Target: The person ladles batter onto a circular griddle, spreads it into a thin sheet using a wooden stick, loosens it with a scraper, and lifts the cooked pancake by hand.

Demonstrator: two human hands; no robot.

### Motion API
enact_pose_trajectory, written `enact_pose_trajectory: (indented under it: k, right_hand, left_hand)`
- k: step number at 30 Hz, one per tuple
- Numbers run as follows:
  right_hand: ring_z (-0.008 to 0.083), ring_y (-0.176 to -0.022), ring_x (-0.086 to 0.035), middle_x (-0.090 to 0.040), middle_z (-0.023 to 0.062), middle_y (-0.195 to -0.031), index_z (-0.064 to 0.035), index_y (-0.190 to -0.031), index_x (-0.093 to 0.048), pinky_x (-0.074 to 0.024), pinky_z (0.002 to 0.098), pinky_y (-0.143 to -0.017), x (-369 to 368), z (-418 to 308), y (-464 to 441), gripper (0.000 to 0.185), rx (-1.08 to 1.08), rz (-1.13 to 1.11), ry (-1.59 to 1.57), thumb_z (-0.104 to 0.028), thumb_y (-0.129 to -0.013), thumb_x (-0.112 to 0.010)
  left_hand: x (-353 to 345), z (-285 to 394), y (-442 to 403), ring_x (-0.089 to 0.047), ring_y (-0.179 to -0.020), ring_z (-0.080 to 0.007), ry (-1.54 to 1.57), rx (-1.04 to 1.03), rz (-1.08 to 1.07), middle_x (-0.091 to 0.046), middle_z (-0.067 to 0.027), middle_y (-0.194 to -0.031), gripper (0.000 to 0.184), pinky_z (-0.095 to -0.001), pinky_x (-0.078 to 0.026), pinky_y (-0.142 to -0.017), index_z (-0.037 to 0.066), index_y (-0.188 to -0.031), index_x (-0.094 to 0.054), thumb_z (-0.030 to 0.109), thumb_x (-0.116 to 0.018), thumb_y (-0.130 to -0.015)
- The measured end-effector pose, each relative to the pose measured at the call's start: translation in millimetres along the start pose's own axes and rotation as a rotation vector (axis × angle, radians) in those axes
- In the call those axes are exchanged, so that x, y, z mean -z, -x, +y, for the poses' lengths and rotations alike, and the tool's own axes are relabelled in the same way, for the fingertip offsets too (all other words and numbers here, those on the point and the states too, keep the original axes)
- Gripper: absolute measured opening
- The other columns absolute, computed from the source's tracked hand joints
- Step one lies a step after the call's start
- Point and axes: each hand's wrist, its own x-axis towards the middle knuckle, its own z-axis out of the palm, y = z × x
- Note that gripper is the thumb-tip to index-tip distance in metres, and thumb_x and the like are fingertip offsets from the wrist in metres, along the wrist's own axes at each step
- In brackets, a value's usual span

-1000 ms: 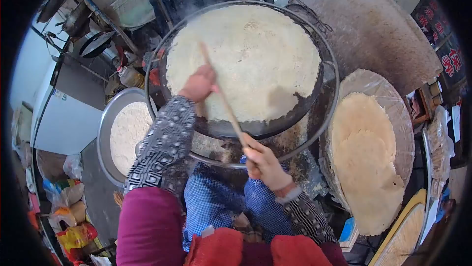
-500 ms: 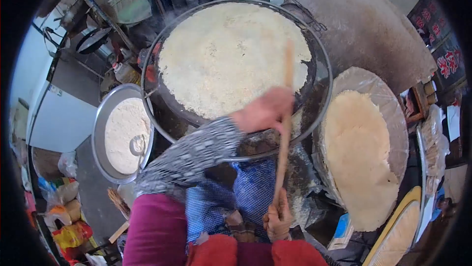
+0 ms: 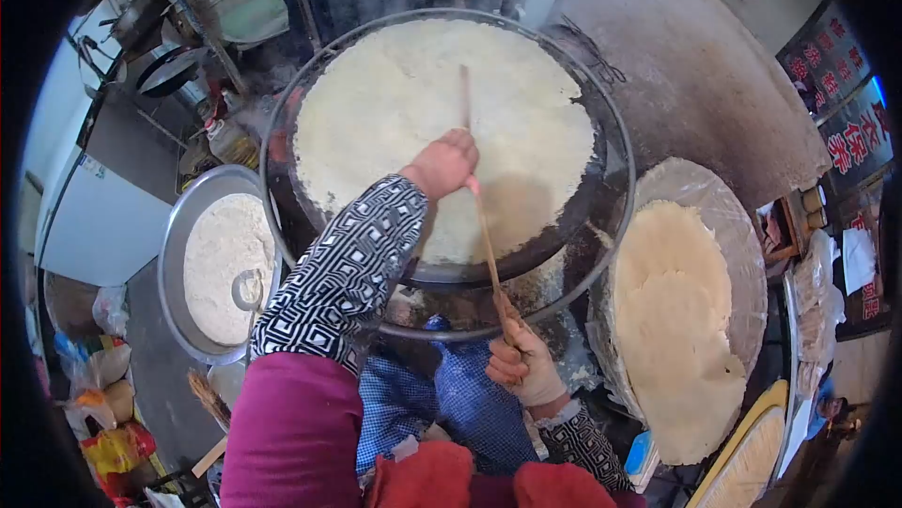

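Observation:
Both my hands are closed around a long flat wooden stick [image 3: 488, 243]. My left hand [image 3: 445, 166] grips its middle, above the pale batter sheet [image 3: 376, 104] that covers most of a round dark griddle. Lower down, at the near end, my right hand [image 3: 528, 363] holds the stick in front of the griddle's metal rim ring [image 3: 442, 332]. The stick's far end lies over the middle of the sheet; whether it touches the surface I cannot tell. Steam rises around the griddle.
On the left stands a metal basin [image 3: 175, 294] of pale batter with a ladle [image 3: 248, 290] in it. To the right, cooked thin sheets [image 3: 672, 311] are piled on a plastic-lined round holder [image 3: 744, 282]. An oil bottle [image 3: 230, 143] is at the back left.
My left hand has moved left and up, swinging the stick's far end from the right side to the sheet's middle. My right hand has risen slightly. The view has shifted a little.

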Motion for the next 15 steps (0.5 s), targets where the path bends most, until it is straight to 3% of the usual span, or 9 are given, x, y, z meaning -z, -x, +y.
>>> enact_pose_trajectory:
  k: [5,7,8,10,13,15]
  right_hand:
    - [0.0049,-0.038,-0.028,-0.032,-0.0035,-0.054,-0.0285,-0.138,-0.03,-0.0267,0.0212,-0.038,-19.9,29.4,-29.2,0.048,-0.064,0.031,0.14,-0.021,-0.093,-0.045]
    - [0.0057,-0.038,-0.031,-0.036,-0.0029,-0.055,-0.023,-0.139,-0.03,-0.0301,0.0219,-0.037,-19.3,48.2,-37.0,0.05,-0.037,0.038,0.47,-0.019,-0.092,-0.046]
    - [0.0051,-0.041,-0.037,-0.044,-0.0037,-0.06,-0.0154,-0.138,-0.032,-0.0347,0.021,-0.039,-24.8,54.5,-36.0,0.051,0.04,-0.047,0.582,-0.017,-0.09,-0.048]
    - [0.0041,-0.043,-0.039,-0.047,-0.0045,-0.063,-0.0127,-0.137,-0.034,-0.0363,0.0203,-0.04,-32.7,74.3,-35.4,0.051,0.033,0.01,0.736,-0.016,-0.089,-0.05]
    - [0.0012,-0.053,-0.043,-0.055,-0.005,-0.079,-0.0099,-0.134,-0.04,-0.0383,0.0183,-0.045,-10.7,92.0,-11.4,0.052,0.02,0.093,1.001,-0.016,-0.085,-0.057]
    - [0.0028,-0.053,-0.045,-0.057,-0.0022,-0.077,-0.0077,-0.134,-0.04,-0.0377,0.0189,-0.045,4.0,98.1,30.9,0.051,0.162,0.192,1.117,-0.014,-0.086,-0.055]
  left_hand:
    - [22.7,-28.8,84.8,-0.045,-0.113,-0.037,-0.003,0.161,0.075,-0.05,-0.0211,-0.114,0.061,-0.0396,-0.039,-0.097,-0.005,-0.104,-0.048,0.047,-0.051,-0.074]
    - [43.3,-29.0,125.2,-0.046,-0.112,-0.0361,-0.004,0.225,0.041,-0.05,-0.0215,-0.113,0.052,-0.0402,-0.036,-0.098,-0.007,-0.101,-0.049,0.038,-0.055,-0.075]
    - [47.4,-31.4,150.6,-0.045,-0.113,-0.0366,-0.042,0.257,0.01,-0.049,-0.0222,-0.114,0.055,-0.0412,-0.035,-0.099,-0.007,-0.103,-0.049,0.039,-0.055,-0.074]
    - [47.4,-28.4,205.9,-0.043,-0.115,-0.038,-0.148,0.294,-0.015,-0.048,-0.0236,-0.117,0.064,-0.0432,-0.033,-0.101,-0.009,-0.108,-0.047,0.043,-0.055,-0.072]
    - [67.9,23.4,240.6,-0.041,-0.116,-0.0405,-0.115,0.372,-0.013,-0.044,-0.0251,-0.122,0.078,-0.0452,-0.03,-0.103,-0.012,-0.116,-0.043,0.046,-0.059,-0.066]
    - [97.0,68.1,196.1,-0.039,-0.117,-0.0407,0.049,0.373,0.049,-0.042,-0.0243,-0.124,0.079,-0.0448,-0.03,-0.103,-0.01,-0.118,-0.042,0.04,-0.066,-0.063]
